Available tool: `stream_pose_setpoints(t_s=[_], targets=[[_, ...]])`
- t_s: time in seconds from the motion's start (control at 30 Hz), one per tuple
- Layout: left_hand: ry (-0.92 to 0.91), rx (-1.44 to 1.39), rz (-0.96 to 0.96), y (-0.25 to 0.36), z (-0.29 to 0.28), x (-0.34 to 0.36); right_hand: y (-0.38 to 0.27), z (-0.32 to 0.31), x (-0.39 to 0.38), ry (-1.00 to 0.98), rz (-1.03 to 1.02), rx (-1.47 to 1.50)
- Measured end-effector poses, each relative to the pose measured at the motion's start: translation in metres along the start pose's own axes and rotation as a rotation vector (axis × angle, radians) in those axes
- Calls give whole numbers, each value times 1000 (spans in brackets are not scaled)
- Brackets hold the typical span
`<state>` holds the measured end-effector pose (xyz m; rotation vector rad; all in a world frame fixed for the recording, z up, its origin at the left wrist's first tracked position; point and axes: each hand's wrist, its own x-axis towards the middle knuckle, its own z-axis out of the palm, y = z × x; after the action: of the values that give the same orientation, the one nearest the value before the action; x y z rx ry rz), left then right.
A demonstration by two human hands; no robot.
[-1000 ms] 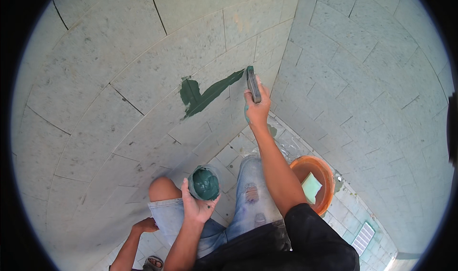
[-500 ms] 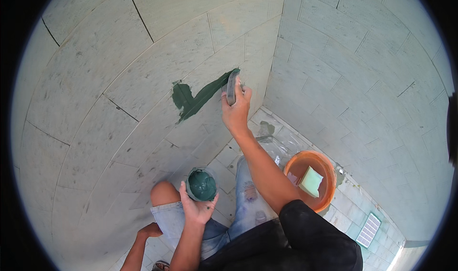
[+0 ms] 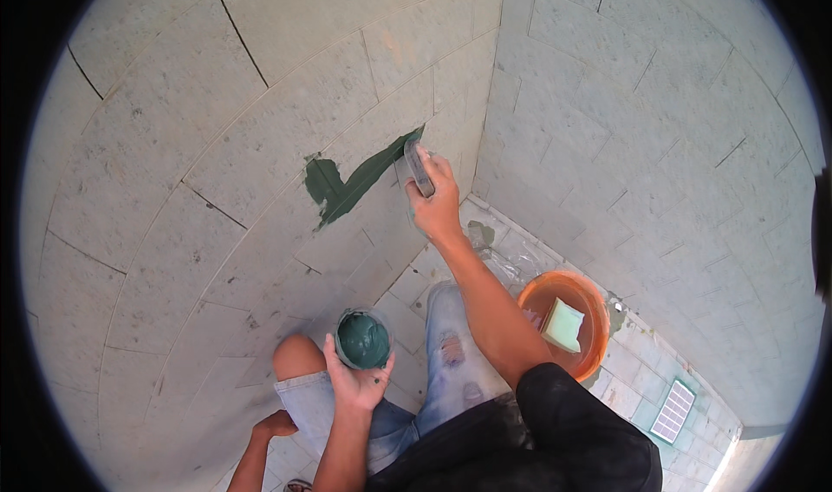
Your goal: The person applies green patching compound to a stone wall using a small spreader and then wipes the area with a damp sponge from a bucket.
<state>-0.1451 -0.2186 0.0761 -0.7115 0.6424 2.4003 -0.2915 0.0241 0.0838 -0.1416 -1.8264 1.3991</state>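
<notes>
My left hand [image 3: 357,384] is closed around the underside of a clear tub [image 3: 364,338] of dark green grout, held above my lap. Against the tiled wall [image 3: 286,145] my right hand [image 3: 436,199] grips a small grey spreader [image 3: 419,169], whose thin flat blade meets the tiles. A thick smear of green grout [image 3: 368,180] runs from the blade down to the left along a joint, then bends up into a wider patch. Most of the spreader's grip is hidden by my fingers.
On the tiled floor, right of my right arm, stands an orange bucket [image 3: 598,319] of brownish water holding a pale green sponge [image 3: 565,325]. Clear plastic sheeting [image 3: 511,262] lies behind it. A white grate [image 3: 672,411] sits farther right. Another person's hand [image 3: 276,423] is beside my knee.
The spreader has slid slightly down the wall from the smear's upper end and tilted, its top now leaning left. The tub stays almost where it was.
</notes>
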Motion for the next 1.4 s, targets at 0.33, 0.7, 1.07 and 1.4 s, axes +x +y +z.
stream_pose_setpoints(t_s=[0.33,0.7,1.07,1.4], targets=[[15,0,17,1,-2,-3,1,-15,-8,69,158,99],[48,62,-7,0,-12,4,-16,-23,-15,-59,22,31],[23,55,-18,-4,-14,8,-48,25,-68,-260,5,149],[-26,-17,-5,1,-7,0,8,-20,26,122,131,23]])
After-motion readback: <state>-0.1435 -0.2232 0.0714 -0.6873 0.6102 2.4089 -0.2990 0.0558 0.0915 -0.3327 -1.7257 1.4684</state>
